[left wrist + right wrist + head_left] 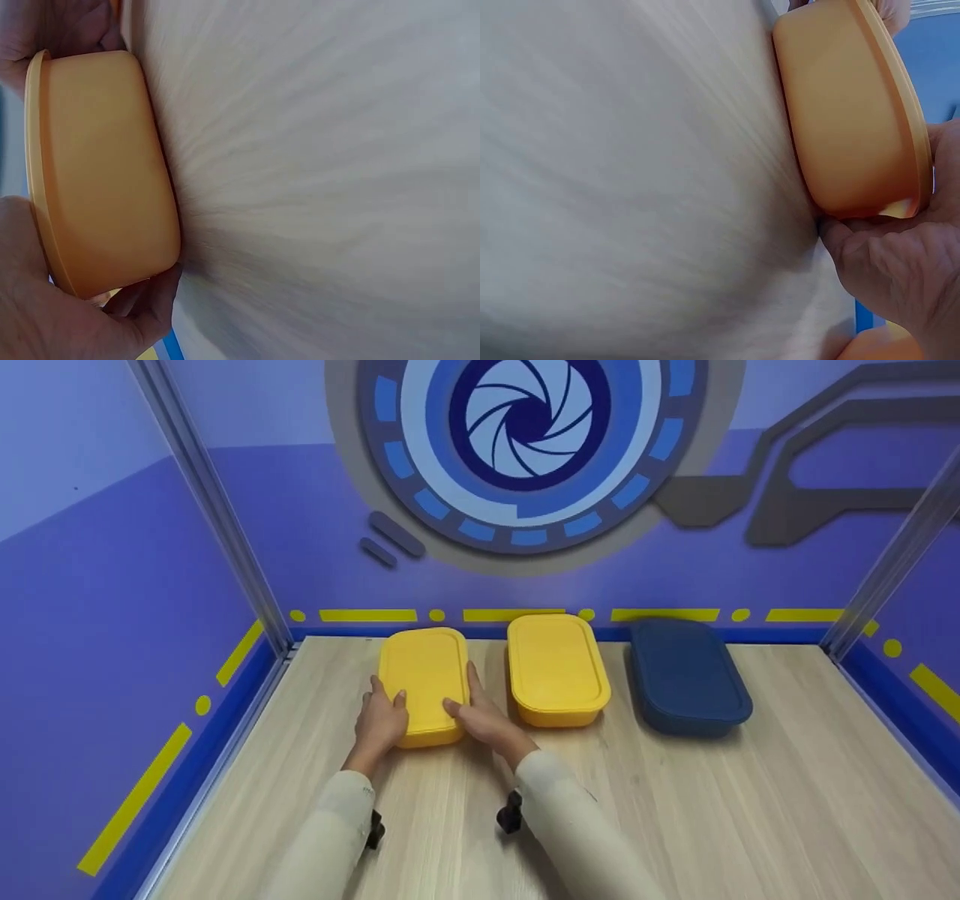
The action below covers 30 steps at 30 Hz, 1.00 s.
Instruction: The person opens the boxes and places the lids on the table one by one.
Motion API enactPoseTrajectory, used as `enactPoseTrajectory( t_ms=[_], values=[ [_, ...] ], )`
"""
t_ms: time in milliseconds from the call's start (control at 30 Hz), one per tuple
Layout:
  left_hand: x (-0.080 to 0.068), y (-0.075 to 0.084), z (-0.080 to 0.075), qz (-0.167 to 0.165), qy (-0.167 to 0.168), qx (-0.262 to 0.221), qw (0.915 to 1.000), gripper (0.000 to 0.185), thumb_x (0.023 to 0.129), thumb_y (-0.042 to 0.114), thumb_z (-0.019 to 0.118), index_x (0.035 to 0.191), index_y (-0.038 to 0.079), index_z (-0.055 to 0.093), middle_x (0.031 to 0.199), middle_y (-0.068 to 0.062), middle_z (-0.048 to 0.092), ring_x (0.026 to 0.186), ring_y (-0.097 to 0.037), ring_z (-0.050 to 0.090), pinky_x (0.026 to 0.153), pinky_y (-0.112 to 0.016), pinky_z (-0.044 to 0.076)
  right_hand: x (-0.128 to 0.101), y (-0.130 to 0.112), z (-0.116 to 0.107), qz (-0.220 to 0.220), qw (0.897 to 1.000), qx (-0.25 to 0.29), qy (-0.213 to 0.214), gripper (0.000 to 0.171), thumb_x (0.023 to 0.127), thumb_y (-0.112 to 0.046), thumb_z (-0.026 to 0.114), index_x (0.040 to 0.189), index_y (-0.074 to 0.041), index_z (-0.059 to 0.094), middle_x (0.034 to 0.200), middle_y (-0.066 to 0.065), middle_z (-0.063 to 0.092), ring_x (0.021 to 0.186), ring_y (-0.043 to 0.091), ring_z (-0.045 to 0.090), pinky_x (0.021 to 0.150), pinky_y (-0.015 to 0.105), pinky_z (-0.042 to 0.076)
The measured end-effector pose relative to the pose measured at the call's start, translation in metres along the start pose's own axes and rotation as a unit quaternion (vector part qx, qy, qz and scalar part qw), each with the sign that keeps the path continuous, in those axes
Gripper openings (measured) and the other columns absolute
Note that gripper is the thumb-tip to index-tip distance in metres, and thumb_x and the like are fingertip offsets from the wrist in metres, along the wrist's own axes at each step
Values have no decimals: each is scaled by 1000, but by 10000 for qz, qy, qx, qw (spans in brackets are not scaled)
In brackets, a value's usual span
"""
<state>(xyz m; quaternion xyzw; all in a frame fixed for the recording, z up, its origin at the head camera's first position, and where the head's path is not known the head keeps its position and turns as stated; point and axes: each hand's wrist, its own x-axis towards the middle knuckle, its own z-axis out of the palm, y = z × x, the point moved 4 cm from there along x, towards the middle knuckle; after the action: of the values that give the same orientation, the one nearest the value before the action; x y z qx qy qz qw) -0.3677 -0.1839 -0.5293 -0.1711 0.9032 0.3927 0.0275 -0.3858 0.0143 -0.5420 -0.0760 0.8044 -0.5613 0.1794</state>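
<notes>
A yellow lidded food container (425, 675) sits at the left of the row on the wooden table, between both hands. My left hand (380, 721) grips its left side, thumb over the lid and fingers along the wall. On the opposite side my right hand (487, 718) holds it the same way, its thumb on the lid's edge. In the left wrist view the container's rounded end wall (109, 172) stands right at the tabletop, with the left hand (67, 315) curled about its side. The right wrist view shows the right hand (900, 262) with fingertips low by the container's base.
A second yellow container (559, 667) stands just right of the right hand. Farther right is a dark blue lidded container (688, 675). Behind the row rises a printed purple back wall (285, 532), and metal posts (217, 510) mark the corners of the wooden table (810, 780).
</notes>
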Motion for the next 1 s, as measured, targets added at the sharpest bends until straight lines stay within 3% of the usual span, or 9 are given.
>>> enactPoseTrajectory(
  t_ms=[133,433,633,867,1000],
  values=[
    [-1,0,-2,5,7,32,10000,74,116,36,37,171,2,1,173,-31,21,160,-49,31,132,-61,27,1,1,1,-43,10000,-43,-22,93,108,-46,56,172,-33,-9,183,-1,-4,171,28,2,137,60,2],
    [1,-1,-10,1,8,-114,9999,74,114,35,46,168,1,8,164,-30,36,150,-47,45,128,-60,35,3,0,4,-51,10000,-44,-35,93,107,-47,57,172,-34,-9,183,-1,-3,171,28,2,137,61,3],
    [3,-4,-10,-26,-154,-228,9996,76,114,36,46,167,2,4,166,-29,32,148,-45,46,127,-59,37,3,-1,4,-129,9999,-102,-42,94,107,-47,57,172,-33,-10,183,-1,-3,171,30,2,137,61,3],
    [3,-2,-8,330,-64,-134,9993,73,115,35,45,165,-2,8,162,-31,33,146,-49,48,122,-62,40,4,-1,2,-284,9996,11,-32,95,108,-44,58,172,-28,-10,183,1,-3,171,29,1,137,60,2],
    [2,-1,-5,189,-222,-245,9993,74,115,37,44,166,1,6,164,-29,31,145,-44,48,125,-60,38,1,1,1,-198,9998,-59,45,94,108,-44,56,172,-28,-10,183,1,-3,171,30,2,137,61,2]
  ],
)
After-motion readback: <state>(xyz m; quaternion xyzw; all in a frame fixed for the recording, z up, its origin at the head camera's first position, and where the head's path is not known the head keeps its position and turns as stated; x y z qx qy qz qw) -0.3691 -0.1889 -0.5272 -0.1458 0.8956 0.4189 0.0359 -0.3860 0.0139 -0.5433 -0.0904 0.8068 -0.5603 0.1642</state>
